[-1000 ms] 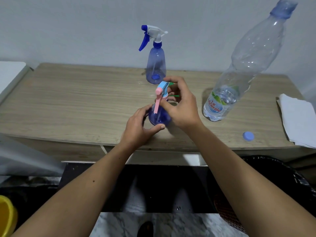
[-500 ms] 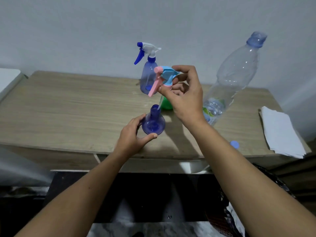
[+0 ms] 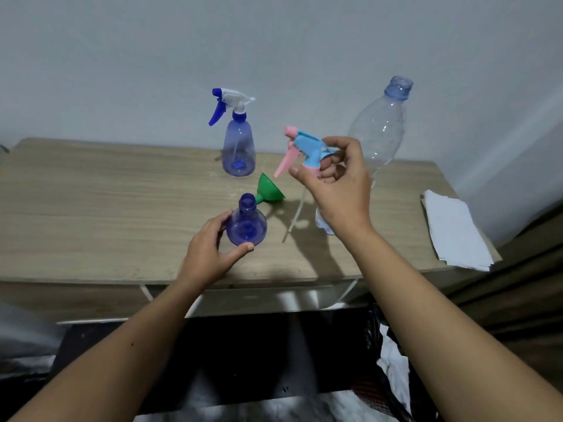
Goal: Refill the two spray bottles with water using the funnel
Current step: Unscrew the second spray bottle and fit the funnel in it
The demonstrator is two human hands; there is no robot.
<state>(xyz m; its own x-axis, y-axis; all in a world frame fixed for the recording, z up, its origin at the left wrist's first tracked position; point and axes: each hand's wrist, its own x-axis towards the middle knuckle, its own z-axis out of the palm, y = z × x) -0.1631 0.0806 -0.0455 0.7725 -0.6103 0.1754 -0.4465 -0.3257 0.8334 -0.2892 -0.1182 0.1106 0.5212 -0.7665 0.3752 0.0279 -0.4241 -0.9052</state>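
Wooden worktop (image 3: 91,208) is carrying our open bottle (image 3: 246,226); left hand (image 3: 210,254) is gripping it upright, right hand (image 3: 338,184) pinching the sprayer head (image 3: 307,150), funnel (image 3: 269,190) lying just behind, nearer our right.

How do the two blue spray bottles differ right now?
The near spray bottle has its neck open, its pink and blue sprayer head lifted off in the right hand; the far spray bottle keeps its white and blue sprayer on. The left hand holds the near one; the far one stands untouched. Both are translucent blue and upright.
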